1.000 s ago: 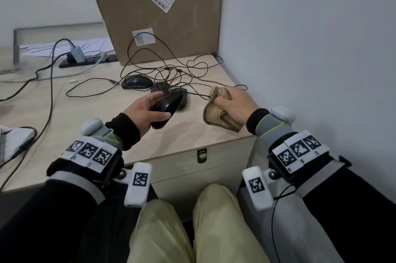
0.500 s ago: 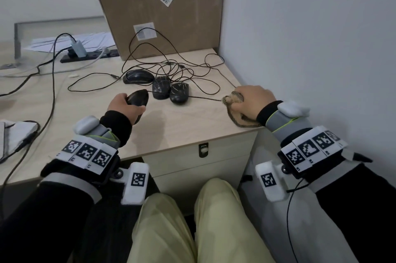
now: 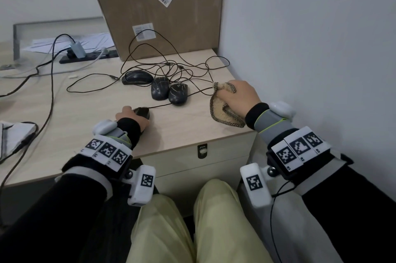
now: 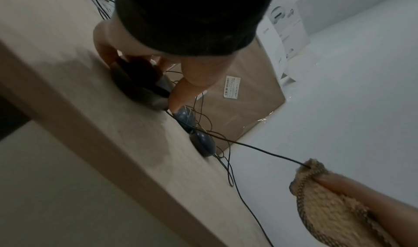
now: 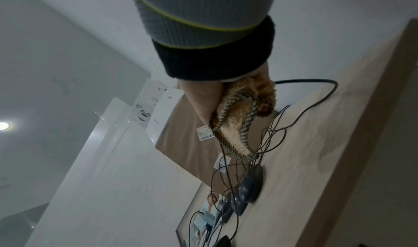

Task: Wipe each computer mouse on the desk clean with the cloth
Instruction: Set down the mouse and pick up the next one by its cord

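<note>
My left hand (image 3: 128, 115) grips a black wired mouse (image 3: 143, 112) that sits on the light wood desk (image 3: 184, 132), near its front edge; the left wrist view shows my fingers curled round that mouse (image 4: 138, 82). Its cable runs right into the tan cloth (image 3: 222, 110), which my right hand (image 3: 237, 95) holds bunched just above the desk's right front corner. Three more black mice (image 3: 137, 77) (image 3: 159, 90) (image 3: 178, 94) lie in a row farther back. Two of them (image 5: 251, 184) (image 5: 237, 203) show in the right wrist view, beyond the cloth (image 5: 239, 124).
Tangled mouse cables (image 3: 171, 67) spread behind the mice. A large cardboard box (image 3: 171, 27) leans at the back. The wall (image 3: 300, 48) is close on the right. A power strip (image 3: 85, 58) with a charger and more cables lies at the back left.
My left hand has lowered the mouse from the air onto the desk and moved it left. My right hand with the cloth has drawn away to the right along the cable.
</note>
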`<state>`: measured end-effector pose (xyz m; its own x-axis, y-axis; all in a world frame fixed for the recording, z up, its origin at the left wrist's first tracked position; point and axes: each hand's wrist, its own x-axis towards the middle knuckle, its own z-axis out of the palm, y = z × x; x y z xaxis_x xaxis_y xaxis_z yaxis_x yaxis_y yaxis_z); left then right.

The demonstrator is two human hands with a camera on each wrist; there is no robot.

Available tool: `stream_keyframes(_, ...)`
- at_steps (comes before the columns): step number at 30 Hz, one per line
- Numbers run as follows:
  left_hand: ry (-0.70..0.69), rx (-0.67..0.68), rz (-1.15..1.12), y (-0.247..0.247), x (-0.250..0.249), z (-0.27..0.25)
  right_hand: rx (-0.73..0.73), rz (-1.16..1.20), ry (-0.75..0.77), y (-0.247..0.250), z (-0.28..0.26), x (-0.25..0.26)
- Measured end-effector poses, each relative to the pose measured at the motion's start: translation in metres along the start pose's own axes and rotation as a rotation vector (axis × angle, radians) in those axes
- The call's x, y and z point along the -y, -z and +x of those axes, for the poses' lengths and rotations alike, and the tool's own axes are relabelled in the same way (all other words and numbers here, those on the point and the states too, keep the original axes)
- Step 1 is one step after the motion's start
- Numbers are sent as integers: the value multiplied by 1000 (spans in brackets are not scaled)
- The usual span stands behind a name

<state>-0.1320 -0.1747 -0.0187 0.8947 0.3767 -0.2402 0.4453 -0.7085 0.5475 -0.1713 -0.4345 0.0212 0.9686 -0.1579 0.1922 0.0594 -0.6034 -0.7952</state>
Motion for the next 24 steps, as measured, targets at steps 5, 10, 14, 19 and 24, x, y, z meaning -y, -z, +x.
stream_keyframes(5, -28, -22, 26, -3, -12, -13, 3, 26, -20, -7, -3, 9)
stream_keyframes(10, -261, -200, -147, 2, -33, -37, 4, 15, -17, -17, -4, 14)
stream_keyframes(14, -416, 110, -454, -1, -58, -66, 40, -62, 34, -24, -7, 20)
stream_keyframes(19, -198, 415, -745, -14, -76, -73, 125, -193, 150, -33, -14, 31)
stream_keyframes(24, -160, 469, -924, -16, -74, -68, 211, -283, 226, -36, -21, 26)
